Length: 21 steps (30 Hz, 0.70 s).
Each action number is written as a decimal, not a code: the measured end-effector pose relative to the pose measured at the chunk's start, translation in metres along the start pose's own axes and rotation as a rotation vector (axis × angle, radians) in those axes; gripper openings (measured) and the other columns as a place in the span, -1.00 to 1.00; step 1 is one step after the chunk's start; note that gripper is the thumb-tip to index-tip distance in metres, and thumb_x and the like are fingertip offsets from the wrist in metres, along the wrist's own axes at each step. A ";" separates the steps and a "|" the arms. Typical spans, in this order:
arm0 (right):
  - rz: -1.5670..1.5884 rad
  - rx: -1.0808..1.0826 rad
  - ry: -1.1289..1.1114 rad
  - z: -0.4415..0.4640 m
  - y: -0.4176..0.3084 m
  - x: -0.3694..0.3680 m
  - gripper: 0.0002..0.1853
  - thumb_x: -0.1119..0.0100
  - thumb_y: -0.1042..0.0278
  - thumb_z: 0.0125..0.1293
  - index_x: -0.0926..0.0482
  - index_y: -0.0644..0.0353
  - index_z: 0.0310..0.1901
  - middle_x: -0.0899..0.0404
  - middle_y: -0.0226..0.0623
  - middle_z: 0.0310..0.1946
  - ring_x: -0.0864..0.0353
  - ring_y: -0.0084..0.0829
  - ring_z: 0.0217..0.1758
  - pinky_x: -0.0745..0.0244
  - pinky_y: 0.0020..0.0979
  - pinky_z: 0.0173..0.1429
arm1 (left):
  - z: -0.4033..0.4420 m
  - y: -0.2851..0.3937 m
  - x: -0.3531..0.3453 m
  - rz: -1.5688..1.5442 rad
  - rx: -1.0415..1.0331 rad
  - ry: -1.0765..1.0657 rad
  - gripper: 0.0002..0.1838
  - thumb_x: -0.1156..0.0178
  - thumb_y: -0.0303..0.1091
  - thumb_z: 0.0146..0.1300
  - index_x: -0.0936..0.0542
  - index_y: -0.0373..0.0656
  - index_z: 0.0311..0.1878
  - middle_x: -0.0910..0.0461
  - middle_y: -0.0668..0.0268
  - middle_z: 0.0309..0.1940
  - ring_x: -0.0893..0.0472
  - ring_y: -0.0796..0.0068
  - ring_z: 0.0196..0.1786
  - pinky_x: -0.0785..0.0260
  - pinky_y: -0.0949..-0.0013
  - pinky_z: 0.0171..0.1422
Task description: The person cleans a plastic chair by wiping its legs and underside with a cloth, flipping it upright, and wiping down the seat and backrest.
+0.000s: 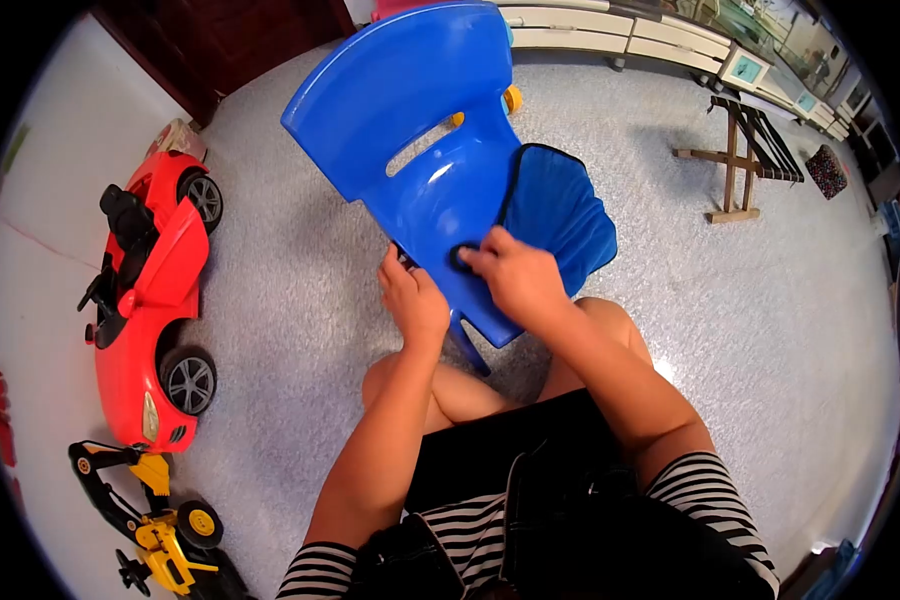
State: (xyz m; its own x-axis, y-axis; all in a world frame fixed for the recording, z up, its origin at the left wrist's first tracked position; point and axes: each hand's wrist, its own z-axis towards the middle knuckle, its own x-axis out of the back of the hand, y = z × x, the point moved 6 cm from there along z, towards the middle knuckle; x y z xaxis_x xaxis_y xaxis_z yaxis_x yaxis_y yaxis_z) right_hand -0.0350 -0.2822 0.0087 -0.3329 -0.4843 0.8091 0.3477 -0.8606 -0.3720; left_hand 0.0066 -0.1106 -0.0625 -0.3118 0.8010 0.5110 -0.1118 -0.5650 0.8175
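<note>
A blue plastic child's chair (440, 190) stands in front of my legs, its backrest toward the far side. My left hand (414, 303) is closed at the left edge of the seat, fingers curled over it. Something small and dark shows by those fingertips, too hidden to name. Over the seat, my right hand (522, 277) pinches at a small black round piece (460, 257) lying against the blue plastic. A blue cloth (560, 212) with black edging drapes over the seat's right side, just beyond my right hand.
On the left by the wall stand a red toy car (155, 300) and a yellow-and-black toy digger (165, 545). A folding stool (740, 160) is at the far right, near a patterned box-like thing (826, 172). White drawers (570, 30) line the back.
</note>
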 end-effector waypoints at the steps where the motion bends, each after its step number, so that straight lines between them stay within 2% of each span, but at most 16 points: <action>1: -0.023 -0.031 -0.001 0.011 0.013 -0.005 -0.76 -0.22 0.29 0.39 -0.80 -0.10 0.01 -0.60 -0.30 -0.19 -0.74 -0.23 -0.18 -0.66 -0.19 -0.14 | 0.001 0.000 0.000 -0.015 0.024 -0.003 -0.44 0.11 -0.36 0.44 -0.30 -0.23 0.49 -0.36 -0.07 0.40 -0.45 -0.13 0.36 -0.15 -0.16 0.48; 6: -0.103 -0.125 0.024 0.071 0.062 -0.028 -0.74 -0.18 0.27 0.44 -0.79 -0.11 0.05 -0.61 -0.26 -0.11 -0.75 -0.16 -0.11 -0.67 -0.15 -0.04 | 0.003 0.005 0.003 0.033 0.072 -0.016 -0.44 0.11 -0.37 0.43 -0.30 -0.23 0.49 -0.36 -0.07 0.39 -0.45 -0.14 0.36 -0.15 -0.14 0.49; 8: -0.176 -0.208 0.037 0.084 0.071 -0.036 -0.72 -0.18 0.29 0.44 -0.80 -0.17 0.07 -0.62 -0.36 -0.10 -0.74 -0.21 -0.13 -0.67 -0.21 -0.09 | 0.003 0.006 0.003 0.035 0.076 -0.021 -0.44 0.10 -0.37 0.42 -0.31 -0.24 0.48 -0.38 -0.09 0.37 -0.45 -0.16 0.36 -0.16 -0.14 0.49; 12: -0.124 -0.177 0.099 0.066 0.051 -0.038 -0.81 -0.29 0.30 0.35 -0.74 -0.02 -0.03 -0.62 -0.29 -0.14 -0.74 -0.14 -0.20 -0.67 -0.14 -0.15 | 0.004 0.003 0.001 0.044 0.048 0.000 -0.44 0.09 -0.37 0.42 -0.31 -0.24 0.48 -0.40 -0.09 0.35 -0.45 -0.17 0.36 -0.17 -0.15 0.47; 13: -0.063 -0.140 0.109 0.056 0.037 -0.034 -0.85 -0.33 0.30 0.31 -0.67 0.02 -0.10 -0.62 -0.26 -0.18 -0.73 -0.10 -0.24 -0.66 -0.11 -0.20 | 0.004 0.001 0.000 0.041 0.026 0.013 -0.44 0.09 -0.36 0.42 -0.31 -0.25 0.48 -0.40 -0.10 0.35 -0.44 -0.18 0.36 -0.18 -0.16 0.46; 16: 0.063 -0.067 0.032 0.023 -0.005 -0.020 -0.87 -0.34 0.30 0.30 -0.63 0.02 -0.15 -0.62 -0.24 -0.22 -0.72 -0.08 -0.26 -0.65 -0.09 -0.22 | 0.003 0.003 0.002 0.005 0.031 0.014 -0.44 0.09 -0.36 0.42 -0.32 -0.26 0.47 -0.40 -0.11 0.35 -0.44 -0.20 0.37 -0.20 -0.18 0.45; 19: 0.112 -0.054 -0.056 0.008 -0.012 -0.012 -0.86 -0.36 0.29 0.29 -0.62 0.03 -0.16 -0.62 -0.21 -0.23 -0.72 -0.05 -0.25 -0.64 -0.07 -0.22 | 0.002 0.000 0.000 -0.017 0.038 0.009 -0.44 0.08 -0.36 0.42 -0.32 -0.27 0.47 -0.40 -0.13 0.36 -0.43 -0.22 0.37 -0.21 -0.17 0.45; 21: 0.093 -0.052 -0.023 0.015 -0.003 -0.015 -0.85 -0.36 0.28 0.30 -0.62 0.03 -0.16 -0.61 -0.19 -0.24 -0.72 -0.04 -0.25 -0.64 -0.06 -0.22 | 0.001 -0.004 0.000 0.002 0.030 0.013 -0.44 0.08 -0.36 0.42 -0.32 -0.28 0.47 -0.40 -0.13 0.36 -0.43 -0.23 0.37 -0.22 -0.16 0.44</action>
State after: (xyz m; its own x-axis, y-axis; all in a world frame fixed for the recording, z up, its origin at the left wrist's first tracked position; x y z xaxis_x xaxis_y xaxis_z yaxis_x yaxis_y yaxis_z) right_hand -0.0175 -0.2702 0.0045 -0.2813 -0.5593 0.7798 0.3299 -0.8194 -0.4688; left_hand 0.0083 -0.1075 -0.0655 -0.3240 0.7972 0.5095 -0.0827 -0.5604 0.8241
